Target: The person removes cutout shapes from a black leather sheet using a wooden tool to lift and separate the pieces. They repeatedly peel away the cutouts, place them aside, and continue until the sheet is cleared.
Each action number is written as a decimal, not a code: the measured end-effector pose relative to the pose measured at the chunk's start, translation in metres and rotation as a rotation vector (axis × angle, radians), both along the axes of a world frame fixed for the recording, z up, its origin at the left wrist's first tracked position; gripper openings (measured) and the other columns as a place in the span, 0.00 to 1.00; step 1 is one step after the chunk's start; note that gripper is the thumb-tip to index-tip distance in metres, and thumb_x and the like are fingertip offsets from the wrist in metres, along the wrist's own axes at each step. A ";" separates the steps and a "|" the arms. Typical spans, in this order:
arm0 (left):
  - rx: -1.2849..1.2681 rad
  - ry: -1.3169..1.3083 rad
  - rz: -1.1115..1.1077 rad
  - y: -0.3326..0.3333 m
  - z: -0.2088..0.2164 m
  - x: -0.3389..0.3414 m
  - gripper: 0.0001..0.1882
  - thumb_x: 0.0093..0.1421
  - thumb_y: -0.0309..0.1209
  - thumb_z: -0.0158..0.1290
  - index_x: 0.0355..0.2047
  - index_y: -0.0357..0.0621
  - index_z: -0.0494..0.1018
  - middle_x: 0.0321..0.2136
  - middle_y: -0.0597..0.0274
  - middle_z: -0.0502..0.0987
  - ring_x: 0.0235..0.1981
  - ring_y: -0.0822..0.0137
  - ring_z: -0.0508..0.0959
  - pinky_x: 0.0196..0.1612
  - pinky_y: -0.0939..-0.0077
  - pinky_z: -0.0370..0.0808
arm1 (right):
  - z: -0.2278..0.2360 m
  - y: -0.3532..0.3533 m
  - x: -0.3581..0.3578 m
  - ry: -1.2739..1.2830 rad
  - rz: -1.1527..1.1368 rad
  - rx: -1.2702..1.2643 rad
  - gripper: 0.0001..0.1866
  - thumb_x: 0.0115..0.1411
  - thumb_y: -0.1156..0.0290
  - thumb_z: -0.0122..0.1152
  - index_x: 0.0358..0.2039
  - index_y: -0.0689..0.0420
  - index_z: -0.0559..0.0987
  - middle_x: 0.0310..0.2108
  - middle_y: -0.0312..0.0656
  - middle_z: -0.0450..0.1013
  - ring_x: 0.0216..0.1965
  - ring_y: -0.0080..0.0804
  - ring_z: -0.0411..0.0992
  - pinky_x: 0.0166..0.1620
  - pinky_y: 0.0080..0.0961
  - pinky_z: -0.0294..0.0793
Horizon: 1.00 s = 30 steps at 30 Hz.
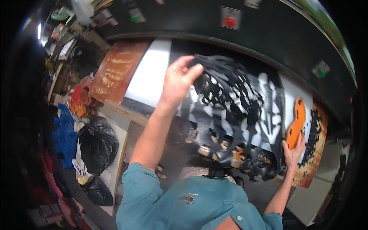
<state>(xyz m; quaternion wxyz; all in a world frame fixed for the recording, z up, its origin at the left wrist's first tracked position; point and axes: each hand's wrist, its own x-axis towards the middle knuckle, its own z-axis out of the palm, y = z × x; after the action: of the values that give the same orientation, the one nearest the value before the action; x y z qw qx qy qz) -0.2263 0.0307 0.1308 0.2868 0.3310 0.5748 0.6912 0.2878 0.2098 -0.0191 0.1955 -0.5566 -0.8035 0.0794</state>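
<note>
My left hand is raised over the far part of the table, thumb and fingers pinched on the edge of a black sheet full of cut-out holes. The sheet hangs in limp, net-like strips toward me, and its lower end is blurred. To the right, my right hand grips the near end of an orange sole-shaped cutting die, which has holes along it. The die stands over a white board at the right of the sheet.
A dark machine beam with red and green buttons spans the far side. Rust-brown plates lie at both ends of the table, small black scraps on the right one. Black bags and blue crates stand at the left.
</note>
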 end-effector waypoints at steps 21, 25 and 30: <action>-0.848 0.485 1.242 -0.193 -0.147 -0.321 0.26 0.67 0.34 0.58 0.60 0.27 0.74 0.57 0.38 0.78 0.59 0.44 0.79 0.62 0.57 0.75 | -0.011 0.008 0.036 -0.208 -0.062 -0.050 0.54 0.54 0.55 0.75 0.77 0.59 0.58 0.76 0.57 0.54 0.74 0.59 0.54 0.75 0.46 0.53; -0.338 0.602 0.494 -0.083 -0.115 -0.217 0.26 0.73 0.39 0.55 0.63 0.32 0.74 0.64 0.43 0.76 0.65 0.55 0.76 0.68 0.63 0.71 | -0.008 0.006 0.024 -0.134 0.003 0.029 0.56 0.51 0.54 0.76 0.76 0.59 0.58 0.75 0.58 0.55 0.73 0.60 0.55 0.75 0.47 0.55; -0.385 0.875 -0.022 0.083 -0.136 -0.099 0.44 0.70 0.56 0.56 0.74 0.36 0.60 0.76 0.34 0.54 0.80 0.42 0.47 0.79 0.52 0.46 | 0.015 0.006 -0.016 -0.103 -0.157 -0.139 0.56 0.46 0.53 0.77 0.74 0.60 0.64 0.72 0.59 0.59 0.70 0.59 0.59 0.73 0.48 0.60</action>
<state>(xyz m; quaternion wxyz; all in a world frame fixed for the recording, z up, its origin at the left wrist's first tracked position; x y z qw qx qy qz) -0.3252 0.1133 -0.0056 0.0813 0.5379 0.7557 0.3647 0.2714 0.2155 -0.0037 0.1205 -0.6334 -0.7590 0.0909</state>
